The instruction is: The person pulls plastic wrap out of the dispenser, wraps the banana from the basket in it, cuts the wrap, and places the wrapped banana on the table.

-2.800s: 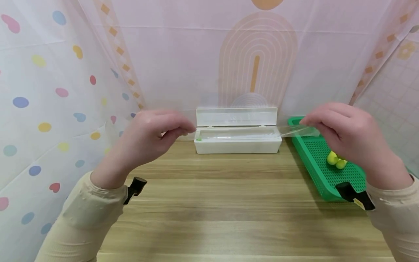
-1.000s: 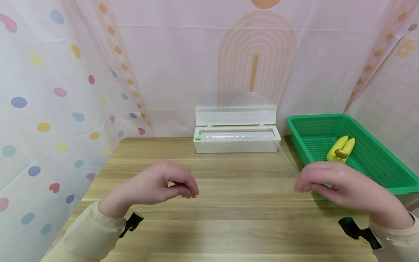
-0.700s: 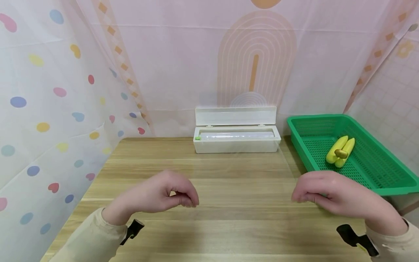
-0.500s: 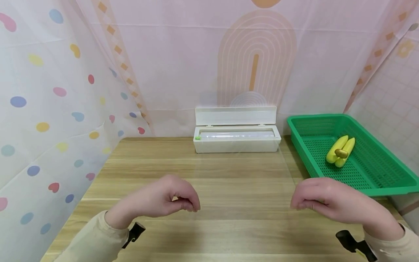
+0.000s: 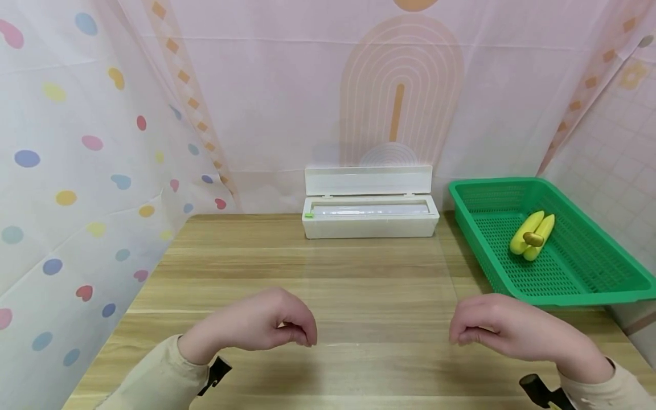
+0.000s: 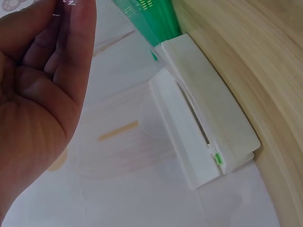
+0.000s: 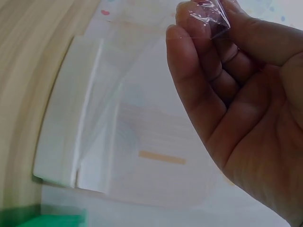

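Observation:
A clear sheet of plastic wrap (image 5: 379, 296) stretches from the white wrap dispenser box (image 5: 370, 228) toward the front of the table. My left hand (image 5: 271, 322) pinches its near left corner between thumb and fingers. The near right corner is pinched by my right hand (image 5: 504, 330), where crumpled film (image 7: 208, 19) shines at the fingertips in the right wrist view. The dispenser's lid (image 5: 368, 181) stands raised, and a roll (image 5: 370, 210) lies inside. A small green slider (image 5: 309, 215) sits at the box's left end.
Right of the dispenser stands a green plastic basket (image 5: 579, 299) holding yellow bananas (image 5: 528, 233). Patterned cloth (image 5: 256, 102) hangs behind and at both sides of the wooden table (image 5: 230, 250).
Both hands have come down and toward the front from beside the dispenser, drawing the film out across the table. Over the last half second they move slightly closer together.

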The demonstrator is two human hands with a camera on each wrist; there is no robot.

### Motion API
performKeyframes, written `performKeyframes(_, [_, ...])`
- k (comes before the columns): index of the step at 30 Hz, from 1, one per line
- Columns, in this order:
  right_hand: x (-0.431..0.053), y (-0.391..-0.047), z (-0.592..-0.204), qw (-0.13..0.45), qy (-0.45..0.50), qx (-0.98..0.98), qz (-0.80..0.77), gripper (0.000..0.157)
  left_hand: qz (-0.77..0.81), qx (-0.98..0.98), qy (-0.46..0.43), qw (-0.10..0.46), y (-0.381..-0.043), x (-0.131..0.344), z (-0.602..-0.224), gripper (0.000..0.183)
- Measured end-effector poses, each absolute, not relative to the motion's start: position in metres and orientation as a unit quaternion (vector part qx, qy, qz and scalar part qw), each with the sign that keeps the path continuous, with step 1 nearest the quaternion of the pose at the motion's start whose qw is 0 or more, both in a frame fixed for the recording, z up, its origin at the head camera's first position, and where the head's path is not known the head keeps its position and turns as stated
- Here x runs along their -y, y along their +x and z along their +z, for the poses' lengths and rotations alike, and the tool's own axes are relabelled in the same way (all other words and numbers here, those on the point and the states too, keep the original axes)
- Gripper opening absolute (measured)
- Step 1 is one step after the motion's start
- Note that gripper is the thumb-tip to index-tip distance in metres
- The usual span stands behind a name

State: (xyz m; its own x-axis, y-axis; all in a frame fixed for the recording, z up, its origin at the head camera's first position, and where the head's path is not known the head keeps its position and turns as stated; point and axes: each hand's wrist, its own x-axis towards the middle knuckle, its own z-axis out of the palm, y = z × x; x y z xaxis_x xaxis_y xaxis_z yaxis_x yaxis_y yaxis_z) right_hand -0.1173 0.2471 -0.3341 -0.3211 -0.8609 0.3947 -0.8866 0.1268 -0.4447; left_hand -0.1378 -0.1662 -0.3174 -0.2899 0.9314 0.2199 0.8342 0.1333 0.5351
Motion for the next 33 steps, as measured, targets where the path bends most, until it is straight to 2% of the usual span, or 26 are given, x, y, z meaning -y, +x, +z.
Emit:
performKeyframes(4, [-0.246,-0.118,-0.344,0.007,0.588,0.744,0.317,0.033,0.29,-0.751,0.585,0.098,-0.139,0.164,-0.325,0.02])
performKeyframes(13, [-0.242,-0.117,-0.367,-0.019,0.559,0.77,0.306,0.025,0.291,-0.754,0.571,0.143,-0.14,0.162,-0.344,0.021])
performKeyframes(33, [-0.235,-0.123,-0.408,-0.05,0.532,0.801,0.268,0.017,0.238,-0.791,0.537,0.172,-0.14,0.152,-0.384,0.016])
